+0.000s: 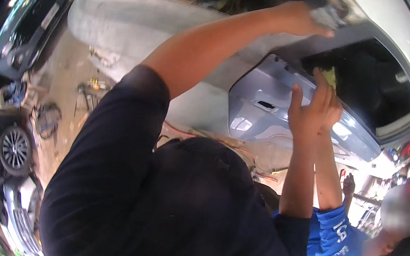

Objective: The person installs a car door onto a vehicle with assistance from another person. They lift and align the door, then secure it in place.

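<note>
My left hand (294, 18) reaches across to the upper right, over the roof-side frame of a car. Its fingers are blurred and close on a crumpled grey sheet (327, 17), possibly a rag or paper. Below it, my right hand (308, 110) is raised in front of a silver-blue car door (260, 101), thumb and forefinger apart, with nothing visible in it. A co-worker's hand (332, 113) shows just behind mine, partly hidden by it. Near those fingertips is a small yellow patch (330, 76) against the dark window opening (366, 82).
The co-worker in a blue shirt (335, 243) stands close at my right. A whitish, patchy car body (176, 31) fills the space ahead. At left, a wheel (14, 149), a dark bumper (18, 51) and scattered parts lie on the floor. A red hose (178, 131) runs beneath the car.
</note>
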Tool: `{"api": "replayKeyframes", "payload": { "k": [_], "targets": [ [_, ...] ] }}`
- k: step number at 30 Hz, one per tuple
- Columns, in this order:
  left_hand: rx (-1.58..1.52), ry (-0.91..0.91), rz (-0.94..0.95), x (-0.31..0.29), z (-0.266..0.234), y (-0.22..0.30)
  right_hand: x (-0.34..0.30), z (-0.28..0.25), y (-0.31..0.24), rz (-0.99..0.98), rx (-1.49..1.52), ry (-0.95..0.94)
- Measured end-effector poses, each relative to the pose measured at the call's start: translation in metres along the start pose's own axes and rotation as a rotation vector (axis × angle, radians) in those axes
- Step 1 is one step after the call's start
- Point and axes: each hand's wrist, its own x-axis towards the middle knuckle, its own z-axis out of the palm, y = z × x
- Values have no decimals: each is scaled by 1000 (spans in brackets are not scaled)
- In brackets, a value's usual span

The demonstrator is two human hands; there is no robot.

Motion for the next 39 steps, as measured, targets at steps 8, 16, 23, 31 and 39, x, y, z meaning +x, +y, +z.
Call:
{"api": "replayKeyframes", "payload": {
  "k": [8, 16, 23, 31, 39],
  "targets": [
    [92, 14, 167, 15, -2, 4, 3, 97, 20, 66, -155, 167],
    [63, -34, 151, 14, 2, 8, 1, 98, 32, -29, -211, 96],
    [22, -72, 206, -4, -18, 1, 3, 97, 3, 67, -90, 131],
    [35, -23, 256, -31, -37, -33, 23, 66, -52, 210, 174, 225],
    [-25, -42, 172, -43, -48, -31, 56, 49, -59, 559, 508, 146]
  ]
}}
